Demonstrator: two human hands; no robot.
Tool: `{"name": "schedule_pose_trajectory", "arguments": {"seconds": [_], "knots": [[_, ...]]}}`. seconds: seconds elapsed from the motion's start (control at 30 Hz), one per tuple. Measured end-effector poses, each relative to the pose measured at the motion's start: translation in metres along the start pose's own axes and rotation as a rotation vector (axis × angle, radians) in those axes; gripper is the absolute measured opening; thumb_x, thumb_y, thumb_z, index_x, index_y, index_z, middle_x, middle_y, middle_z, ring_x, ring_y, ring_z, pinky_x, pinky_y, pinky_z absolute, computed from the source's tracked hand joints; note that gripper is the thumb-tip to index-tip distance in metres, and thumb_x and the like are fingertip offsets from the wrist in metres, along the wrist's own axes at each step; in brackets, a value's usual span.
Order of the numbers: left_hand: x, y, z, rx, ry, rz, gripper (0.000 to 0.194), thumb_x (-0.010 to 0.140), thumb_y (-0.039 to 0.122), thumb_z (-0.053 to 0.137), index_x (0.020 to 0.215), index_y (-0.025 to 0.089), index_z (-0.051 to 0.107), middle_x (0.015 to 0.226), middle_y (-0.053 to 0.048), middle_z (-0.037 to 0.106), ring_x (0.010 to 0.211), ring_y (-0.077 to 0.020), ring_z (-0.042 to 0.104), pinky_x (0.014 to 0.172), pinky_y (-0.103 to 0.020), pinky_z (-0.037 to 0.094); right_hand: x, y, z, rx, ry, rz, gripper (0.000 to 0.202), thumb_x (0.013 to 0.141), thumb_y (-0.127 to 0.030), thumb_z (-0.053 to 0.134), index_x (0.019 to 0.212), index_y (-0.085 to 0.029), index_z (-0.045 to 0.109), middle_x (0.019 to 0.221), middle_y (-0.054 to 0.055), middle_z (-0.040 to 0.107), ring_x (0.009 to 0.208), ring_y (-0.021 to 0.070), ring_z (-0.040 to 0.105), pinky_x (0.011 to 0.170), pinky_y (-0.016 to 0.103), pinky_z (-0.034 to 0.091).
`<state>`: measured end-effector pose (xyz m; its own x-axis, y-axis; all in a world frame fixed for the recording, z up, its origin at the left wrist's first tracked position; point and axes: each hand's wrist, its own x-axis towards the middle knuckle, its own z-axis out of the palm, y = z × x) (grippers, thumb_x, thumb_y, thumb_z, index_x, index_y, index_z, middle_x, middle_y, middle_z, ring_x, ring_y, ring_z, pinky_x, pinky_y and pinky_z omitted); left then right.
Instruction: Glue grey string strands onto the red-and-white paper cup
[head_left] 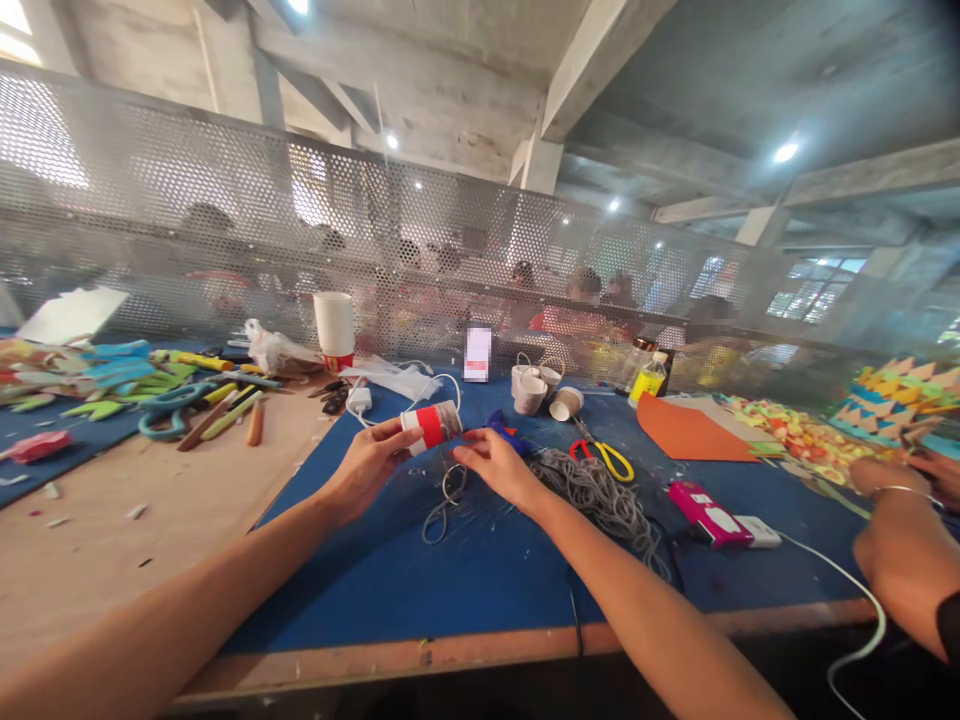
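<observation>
Fingers of left hand (364, 465) closed round paper cup (430, 427), held sideways over blue mat (337, 590), centre, probably steadying its cord-wrapped end toward right hand (501, 468), whose fingers curl slightly apart, any grip on grey cord (437, 522) too unclear to tell.

- The phone (478, 353) has a blurred screen; it cannot be read.
- People (583, 300) behind the metal mesh (427, 215) are unclear.
- The co-worker's arm (911, 555) is cut by the right edge.
- The cup (433, 428) hides some fingers of the left hand (373, 462).
</observation>
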<state>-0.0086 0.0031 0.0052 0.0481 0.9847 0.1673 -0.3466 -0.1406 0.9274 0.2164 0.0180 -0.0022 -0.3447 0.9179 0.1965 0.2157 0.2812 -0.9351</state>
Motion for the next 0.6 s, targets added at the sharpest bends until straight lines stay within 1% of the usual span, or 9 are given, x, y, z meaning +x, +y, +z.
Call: {"name": "schedule_pose_trajectory", "arguments": {"seconds": [0.07, 0.1, 0.17, 0.27, 0.33, 0.43, 0.5, 0.6], "knots": [[0.0, 0.0, 0.0, -0.003, -0.003, 0.008, 0.034, 0.073, 0.036, 0.092, 0.099, 0.016, 0.086, 0.103, -0.013, 0.083, 0.092, -0.0265, 0.076, 0.087, -0.035, 0.057, -0.002, -0.001, 0.004, 0.054, -0.036, 0.045, 0.045, 0.084, -0.041, 0.082, 0.117, -0.019, 0.061, 0.104, 0.007, 0.08, 0.098, 0.0207, 0.076, 0.09, 0.033, 0.056], [-0.001, 0.0, 0.001, -0.001, -0.006, 0.008, 0.034, 0.073, 0.036, 0.092, 0.1, 0.016, 0.086, 0.103, -0.013, 0.083, 0.092, -0.0268, 0.076, 0.087, -0.035, 0.057, -0.002, -0.001, 0.005, 0.071, -0.046, 0.058, 0.045, 0.081, -0.039, 0.084, 0.115, -0.018, 0.063, 0.101, 0.006, 0.08, 0.095, 0.0206, 0.076, 0.088, 0.032, 0.056], [-0.002, -0.001, 0.002, 0.008, -0.014, 0.001, 0.035, 0.073, 0.036, 0.091, 0.1, 0.015, 0.086, 0.103, -0.013, 0.083, 0.091, -0.0277, 0.076, 0.088, -0.037, 0.058, -0.003, -0.004, 0.005, 0.086, -0.045, 0.06, 0.037, 0.078, -0.035, 0.085, 0.106, -0.018, 0.067, 0.094, 0.004, 0.079, 0.089, 0.0195, 0.075, 0.084, 0.031, 0.056], [-0.004, -0.001, 0.004, 0.03, -0.039, -0.022, 0.036, 0.072, 0.034, 0.091, 0.102, 0.015, 0.086, 0.102, -0.013, 0.084, 0.091, -0.029, 0.077, 0.091, -0.04, 0.059, -0.002, -0.007, 0.003, 0.065, -0.025, 0.025, 0.02, 0.081, -0.029, 0.081, 0.093, -0.018, 0.071, 0.088, 0.002, 0.077, 0.085, 0.0174, 0.073, 0.083, 0.029, 0.055], [-0.005, 0.0, 0.005, 0.044, -0.049, -0.033, 0.038, 0.071, 0.032, 0.091, 0.104, 0.015, 0.085, 0.103, -0.013, 0.084, 0.091, -0.0295, 0.077, 0.092, -0.041, 0.059, -0.002, -0.007, 0.002, 0.039, -0.006, 0.011, 0.013, 0.084, -0.028, 0.077, 0.091, -0.018, 0.072, 0.087, 0.001, 0.077, 0.085, 0.017, 0.073, 0.084, 0.029, 0.056], [-0.005, 0.0, 0.005, 0.069, -0.034, -0.031, 0.039, 0.069, 0.033, 0.092, 0.103, 0.016, 0.086, 0.102, -0.012, 0.084, 0.092, -0.0303, 0.078, 0.091, -0.041, 0.059, -0.001, -0.005, 0.004, 0.014, 0.022, 0.023, 0.008, 0.088, -0.026, 0.073, 0.092, -0.02, 0.071, 0.085, 0.0, 0.077, 0.085, 0.0176, 0.074, 0.086, 0.03, 0.057], [-0.004, 0.0, 0.005, 0.075, -0.02, -0.013, 0.038, 0.068, 0.034, 0.093, 0.101, 0.017, 0.086, 0.101, -0.012, 0.084, 0.092, -0.0304, 0.077, 0.091, -0.041, 0.059, -0.003, -0.005, 0.006, 0.052, 0.023, 0.056, 0.01, 0.087, -0.025, 0.073, 0.095, -0.02, 0.069, 0.09, 0.001, 0.077, 0.082, 0.0173, 0.076, 0.085, 0.03, 0.058], [-0.003, 0.0, 0.004, 0.064, -0.018, 0.014, 0.037, 0.068, 0.035, 0.092, 0.1, 0.018, 0.086, 0.102, -0.011, 0.084, 0.093, -0.0301, 0.077, 0.093, -0.041, 0.059, -0.008, -0.012, 0.009, 0.25, -0.033, 0.144, 0.021, 0.087, -0.028, 0.075, 0.103, -0.02, 0.064, 0.109, 0.004, 0.077, 0.075, 0.0158, 0.077, 0.08, 0.031, 0.061]]}}
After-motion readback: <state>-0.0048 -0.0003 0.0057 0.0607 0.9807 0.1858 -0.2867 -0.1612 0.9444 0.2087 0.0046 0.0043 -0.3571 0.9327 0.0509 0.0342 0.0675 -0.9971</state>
